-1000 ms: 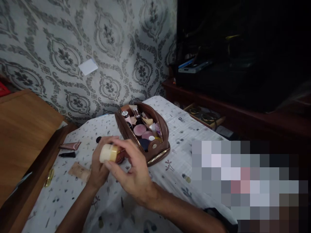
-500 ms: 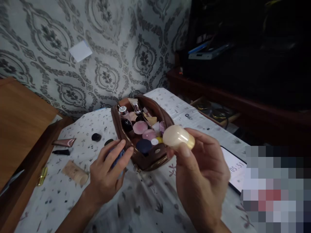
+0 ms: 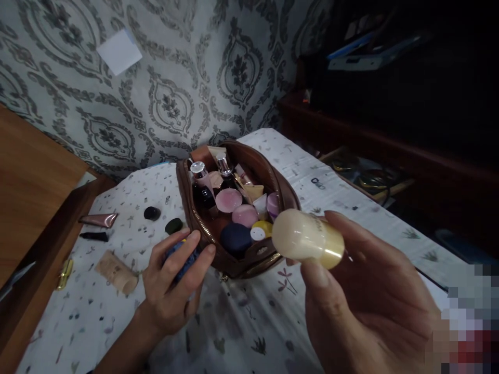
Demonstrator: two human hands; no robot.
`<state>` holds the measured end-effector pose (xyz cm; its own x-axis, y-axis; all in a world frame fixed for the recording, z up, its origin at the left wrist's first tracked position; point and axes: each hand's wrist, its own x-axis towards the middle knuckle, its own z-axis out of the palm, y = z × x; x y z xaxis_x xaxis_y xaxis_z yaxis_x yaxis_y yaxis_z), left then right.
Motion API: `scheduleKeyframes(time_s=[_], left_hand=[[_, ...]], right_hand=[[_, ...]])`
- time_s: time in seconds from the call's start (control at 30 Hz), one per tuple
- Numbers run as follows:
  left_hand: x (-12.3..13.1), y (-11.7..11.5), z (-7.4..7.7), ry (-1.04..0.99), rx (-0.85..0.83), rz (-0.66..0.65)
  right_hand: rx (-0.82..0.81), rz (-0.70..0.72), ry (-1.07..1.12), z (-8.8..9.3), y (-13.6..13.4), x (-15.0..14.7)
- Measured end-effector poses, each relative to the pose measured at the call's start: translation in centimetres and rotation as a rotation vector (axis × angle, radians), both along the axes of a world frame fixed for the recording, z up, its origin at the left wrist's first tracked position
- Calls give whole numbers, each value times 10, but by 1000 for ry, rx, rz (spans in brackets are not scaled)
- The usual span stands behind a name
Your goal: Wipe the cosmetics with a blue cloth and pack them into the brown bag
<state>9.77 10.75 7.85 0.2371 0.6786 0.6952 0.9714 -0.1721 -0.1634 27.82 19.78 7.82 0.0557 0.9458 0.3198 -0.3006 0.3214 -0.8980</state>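
In front of me a brown cosmetic bag (image 3: 287, 189) stands unzipped. It holds bottles, pink round compacts (image 3: 228, 200), a dark blue rounded item (image 3: 235, 238) and a yellow item with a white dot (image 3: 261, 231). My right hand (image 3: 362, 306) pinches a small cream-coloured cosmetic bottle (image 3: 300, 236) with a gold end, tilted, just right of the bag's front. Beside the bag's left front, my left hand (image 3: 171, 291) is closed around a blue patterned item (image 3: 182, 264), mostly covered by the fingers; its kind is unclear.
On the patterned white cloth at left lie a beige tube (image 3: 117, 272), a pinkish tube (image 3: 99, 220), a black tube (image 3: 94, 236), a gold item (image 3: 64, 274), a black cap (image 3: 152, 213) and a dark green round item (image 3: 173, 225). An open drawer (image 3: 368, 176) sits at right.
My right hand has moved right and nearer the camera, turning the cream bottle so more of its gold end shows. The view has shifted slightly; my left hand keeps its grip.
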Motion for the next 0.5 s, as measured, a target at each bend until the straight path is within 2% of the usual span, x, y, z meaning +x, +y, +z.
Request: scheduleKeyframes(time_s=[0.13, 0.23, 0.33, 0.43, 0.5], left_hand=[[-1, 0, -2, -33, 26, -17], [-5, -2, 6, -74, -45, -70], [-14, -6, 16, -218, -77, -81], [-29, -14, 20, -399, -39, 81], [-41, -21, 17, -485, -54, 213]], right_hand=[[114, 27, -6, 4, 4, -4], [142, 61, -4, 5, 2, -4], [160, 94, -16, 5, -3, -1], [131, 108, -16, 4, -7, 2], [99, 112, -18, 5, -9, 3]])
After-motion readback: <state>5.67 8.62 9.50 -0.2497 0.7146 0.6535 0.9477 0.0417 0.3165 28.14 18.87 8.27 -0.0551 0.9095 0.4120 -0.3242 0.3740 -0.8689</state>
